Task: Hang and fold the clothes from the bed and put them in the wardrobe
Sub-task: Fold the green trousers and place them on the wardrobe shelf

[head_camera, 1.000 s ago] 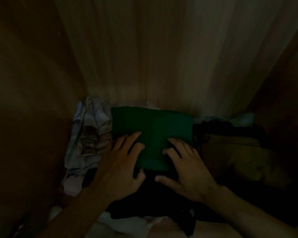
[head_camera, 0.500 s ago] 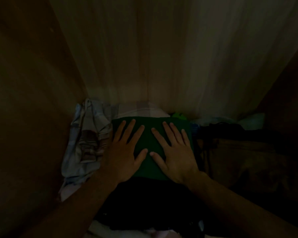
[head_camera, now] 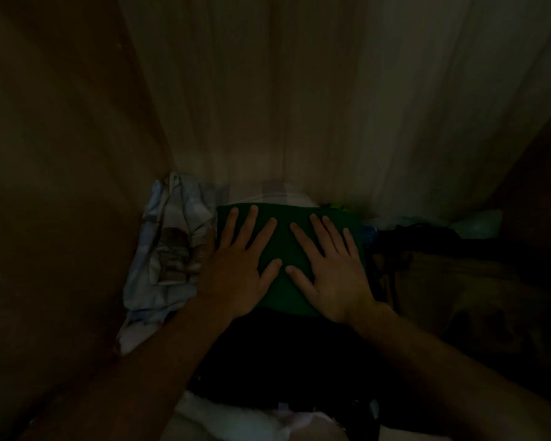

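From the head view, our left hand [head_camera: 236, 276] and right hand [head_camera: 336, 278] lie flat side by side on the folded green garment [head_camera: 282, 241]. The fingers [head_camera: 252, 227] are straight and spread, gripping nothing. The garment sits inside the wardrobe [head_camera: 331, 106], near its back panel, on a dark clothes pile [head_camera: 283, 354]. A crumpled pale blue cloth [head_camera: 166, 249] lies just beside our left hand.

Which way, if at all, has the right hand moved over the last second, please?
Yes. The right hand slid forward over the green folded garment, towards the wardrobe's back panel; its fingertips now lie near the garment's far edge.
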`<state>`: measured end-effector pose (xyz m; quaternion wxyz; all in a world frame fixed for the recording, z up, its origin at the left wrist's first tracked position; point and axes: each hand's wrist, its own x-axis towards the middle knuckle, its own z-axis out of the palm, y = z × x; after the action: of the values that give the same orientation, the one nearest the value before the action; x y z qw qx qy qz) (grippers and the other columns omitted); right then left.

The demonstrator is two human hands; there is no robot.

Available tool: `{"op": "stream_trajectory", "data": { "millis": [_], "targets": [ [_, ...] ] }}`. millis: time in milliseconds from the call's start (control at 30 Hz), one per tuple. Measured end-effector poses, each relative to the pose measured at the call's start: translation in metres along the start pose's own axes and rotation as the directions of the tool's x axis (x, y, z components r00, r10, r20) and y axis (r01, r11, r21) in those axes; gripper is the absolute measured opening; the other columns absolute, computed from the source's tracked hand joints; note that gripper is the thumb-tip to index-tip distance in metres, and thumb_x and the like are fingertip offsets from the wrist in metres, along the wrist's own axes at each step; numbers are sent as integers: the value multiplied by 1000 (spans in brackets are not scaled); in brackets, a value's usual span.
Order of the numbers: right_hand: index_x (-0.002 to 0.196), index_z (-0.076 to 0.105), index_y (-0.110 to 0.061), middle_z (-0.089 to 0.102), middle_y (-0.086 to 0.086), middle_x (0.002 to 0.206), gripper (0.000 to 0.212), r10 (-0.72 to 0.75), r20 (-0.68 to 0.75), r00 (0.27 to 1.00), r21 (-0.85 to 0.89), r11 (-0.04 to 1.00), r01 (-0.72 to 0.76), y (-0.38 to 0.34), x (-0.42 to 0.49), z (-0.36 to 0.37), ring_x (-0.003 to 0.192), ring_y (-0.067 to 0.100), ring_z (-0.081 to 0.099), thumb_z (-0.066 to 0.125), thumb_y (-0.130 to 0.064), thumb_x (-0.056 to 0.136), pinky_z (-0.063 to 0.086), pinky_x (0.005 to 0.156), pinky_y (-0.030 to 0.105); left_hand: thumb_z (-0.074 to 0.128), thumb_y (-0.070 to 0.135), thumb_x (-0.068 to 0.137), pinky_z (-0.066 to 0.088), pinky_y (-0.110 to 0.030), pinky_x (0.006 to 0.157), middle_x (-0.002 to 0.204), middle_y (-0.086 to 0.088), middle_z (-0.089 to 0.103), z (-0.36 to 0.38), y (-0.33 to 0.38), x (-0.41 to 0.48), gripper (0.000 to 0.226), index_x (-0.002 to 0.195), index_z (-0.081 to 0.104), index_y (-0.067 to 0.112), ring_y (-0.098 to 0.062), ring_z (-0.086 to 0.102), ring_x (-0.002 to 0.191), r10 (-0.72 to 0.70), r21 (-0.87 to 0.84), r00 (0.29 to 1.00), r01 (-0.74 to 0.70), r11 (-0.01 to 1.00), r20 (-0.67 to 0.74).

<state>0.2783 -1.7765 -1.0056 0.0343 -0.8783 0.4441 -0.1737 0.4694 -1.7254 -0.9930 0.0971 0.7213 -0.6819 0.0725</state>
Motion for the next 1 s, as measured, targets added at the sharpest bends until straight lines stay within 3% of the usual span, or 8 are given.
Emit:
{"op": "stream_trajectory", "data": {
  "millis": [100, 267, 367, 567, 667, 767, 867, 1000],
  "targets": [
    [155, 2, -34, 0, 0, 165, 72, -3, 53, 999, 35, 999, 1, 0, -12, -20, 151, 19, -5, 29, -64, 96, -4, 122, 44, 25, 64, 96, -3, -52, 118, 164, 6, -16, -16, 8, -4, 69, 155, -3, 40, -21, -19, 149, -14, 22, 999, 13, 1000, 32],
    [154, -1, -37, 1, 1, 164, 76, 109, 160, 981, 24, 993, -114, -19, -59, -92, 150, 21, -1, 30, -68, 92, 3, 121, 49, 13, 68, 94, 3, -51, 121, 165, 7, -3, -69, 36, -40, 70, 156, 6, 36, -20, -9, 151, -139, -204, 983, 162, 965, 123],
    [154, -3, -39, 1, 2, 164, 75, 155, 235, 960, 2, 987, -160, -43, -96, -153, 150, 25, -1, 28, -69, 92, 7, 120, 54, 5, 71, 89, 10, -52, 121, 165, 3, 3, -118, 55, -87, 76, 156, 9, 34, -23, -4, 151, -149, -220, 963, 199, 955, 225],
    [153, 2, -38, 3, 0, 164, 73, 189, 310, 932, 31, 978, -208, -106, -138, -292, 149, 23, 0, 35, -65, 93, 15, 117, 57, 14, 66, 89, 20, -44, 120, 164, 0, 14, -265, 79, -146, 74, 155, 15, 34, -23, 10, 150, -103, -242, 964, 164, 956, 246],
    [154, 9, -35, 9, 0, 163, 72, 213, 310, 926, 102, 962, -255, -135, -143, -368, 149, 23, 4, 38, -63, 94, 21, 117, 52, 16, 65, 91, 23, -40, 119, 164, 1, 15, -341, 86, -163, 71, 155, 16, 35, -20, 12, 149, -101, -255, 964, 165, 953, 244],
    [154, 12, -33, 11, 0, 163, 73, 212, 301, 930, 85, 965, -247, -160, -151, -452, 149, 22, 5, 39, -63, 94, 17, 120, 44, 20, 64, 96, 20, -35, 120, 164, 3, 13, -416, 95, -175, 66, 155, 16, 35, -19, 11, 149, -81, -258, 960, 152, 954, 268],
    [154, 14, -33, 8, -1, 163, 72, 202, 328, 923, 39, 973, -227, -186, -163, -529, 149, 22, 4, 38, -64, 94, 13, 118, 41, 14, 66, 94, 21, -39, 120, 164, 5, 12, -493, 106, -194, 68, 155, 18, 35, -19, 9, 150, -76, -256, 953, 155, 954, 294],
    [155, 13, -33, 3, -3, 164, 71, 163, 380, 910, -8, 985, -173, -219, -182, -621, 150, 20, 0, 37, -63, 95, 12, 118, 40, 21, 64, 95, 30, -43, 115, 162, 5, 21, -587, 122, -224, 65, 153, 23, 35, -21, 17, 147, -94, -251, 951, 172, 953, 294]
  ]
}}
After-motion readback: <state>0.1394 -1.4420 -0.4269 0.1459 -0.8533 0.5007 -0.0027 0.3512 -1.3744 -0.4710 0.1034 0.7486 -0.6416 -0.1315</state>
